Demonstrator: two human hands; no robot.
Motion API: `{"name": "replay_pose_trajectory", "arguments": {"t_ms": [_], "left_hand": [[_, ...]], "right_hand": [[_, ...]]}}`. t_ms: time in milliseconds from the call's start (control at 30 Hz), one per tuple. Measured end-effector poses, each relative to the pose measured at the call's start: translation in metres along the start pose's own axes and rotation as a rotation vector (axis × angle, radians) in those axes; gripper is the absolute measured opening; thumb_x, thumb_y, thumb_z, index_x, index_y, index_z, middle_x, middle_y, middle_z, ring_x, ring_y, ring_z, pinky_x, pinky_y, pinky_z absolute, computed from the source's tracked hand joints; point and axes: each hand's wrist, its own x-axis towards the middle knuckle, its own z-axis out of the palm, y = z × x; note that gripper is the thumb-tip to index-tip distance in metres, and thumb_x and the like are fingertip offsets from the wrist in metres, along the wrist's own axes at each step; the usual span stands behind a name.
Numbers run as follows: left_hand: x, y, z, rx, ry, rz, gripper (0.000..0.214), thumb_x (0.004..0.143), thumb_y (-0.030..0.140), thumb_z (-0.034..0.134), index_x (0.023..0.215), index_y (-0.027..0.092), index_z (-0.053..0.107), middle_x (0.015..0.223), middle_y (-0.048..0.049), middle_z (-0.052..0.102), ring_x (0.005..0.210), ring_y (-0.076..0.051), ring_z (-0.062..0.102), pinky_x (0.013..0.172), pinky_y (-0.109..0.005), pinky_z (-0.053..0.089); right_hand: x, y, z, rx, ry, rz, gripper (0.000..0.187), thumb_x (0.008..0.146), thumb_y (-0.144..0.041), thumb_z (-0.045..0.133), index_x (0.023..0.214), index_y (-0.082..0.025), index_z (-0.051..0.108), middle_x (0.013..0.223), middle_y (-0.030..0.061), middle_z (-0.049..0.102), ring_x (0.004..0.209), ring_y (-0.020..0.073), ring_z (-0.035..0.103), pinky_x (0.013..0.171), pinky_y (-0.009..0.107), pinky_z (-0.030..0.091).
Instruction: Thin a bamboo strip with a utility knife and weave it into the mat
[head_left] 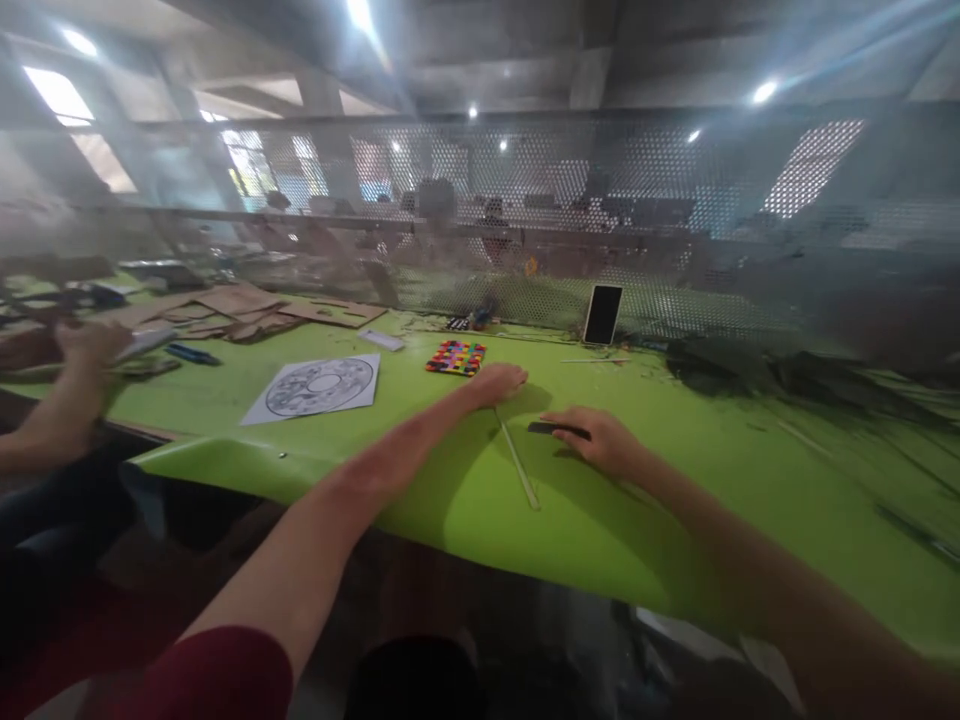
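Observation:
My left hand (501,385) reaches over the green tabletop with its fingers curled together. Whatever may be inside them is hidden. A thin pale strip (517,462) lies on the table, its far end meeting the underside of that hand; I cannot tell whether the fingers grip it. To the right of the strip, my right hand (596,435) is closed on a short, flat, dark piece (551,429) that points left. Just behind my left hand sits a small multicoloured woven square (454,356).
A sheet with a circular printed drawing (319,388) lies left, with brown cardboard pieces (247,310) beyond. A phone-like dark-screened device (603,314) stands by the perforated screen (510,260). Another person's hand (90,345) is at far left. Dark strips (720,370) lie right.

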Motion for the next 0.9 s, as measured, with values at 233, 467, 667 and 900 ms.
{"name": "replay_pose_trajectory", "arguments": {"t_ms": [233,467,667,900], "left_hand": [[-0.010,0.023,-0.003,0.006,0.016,-0.052,0.037,0.103,0.042,0.042,0.106,0.017,0.069,0.105,-0.0143,0.076,0.089,-0.027,0.069,0.071,-0.032,0.043],[-0.012,0.015,0.006,-0.004,-0.041,0.006,0.036,0.104,0.040,0.039,0.115,0.017,0.064,0.103,-0.0131,0.076,0.083,-0.024,0.066,0.067,-0.031,0.038],[-0.010,0.012,0.007,-0.002,-0.035,0.007,0.034,0.104,0.037,0.039,0.115,0.016,0.063,0.101,-0.0131,0.075,0.080,-0.022,0.064,0.066,-0.031,0.035],[-0.009,0.009,0.009,0.006,-0.028,-0.014,0.036,0.104,0.039,0.039,0.117,0.017,0.064,0.098,-0.0119,0.074,0.077,-0.021,0.060,0.064,-0.032,0.030]], "right_hand": [[-0.006,-0.028,0.016,-0.121,-0.087,-0.080,0.045,0.107,-0.043,0.048,0.144,-0.024,0.065,0.119,0.0124,0.074,0.103,0.0266,0.068,0.088,0.039,0.051],[-0.017,-0.029,0.014,-0.316,-0.198,-0.104,0.031,0.107,-0.041,0.049,0.113,-0.020,0.071,0.100,0.0085,0.076,0.082,0.0216,0.066,0.068,0.031,0.043],[-0.033,-0.035,0.012,-0.374,-0.198,-0.212,0.032,0.109,-0.040,0.044,0.095,-0.021,0.067,0.083,0.0053,0.069,0.065,0.0180,0.054,0.059,0.032,0.026],[-0.042,-0.044,0.012,-0.427,-0.146,-0.268,0.030,0.109,-0.035,0.043,0.093,-0.021,0.063,0.080,0.0061,0.065,0.065,0.0178,0.050,0.058,0.033,0.023]]}}
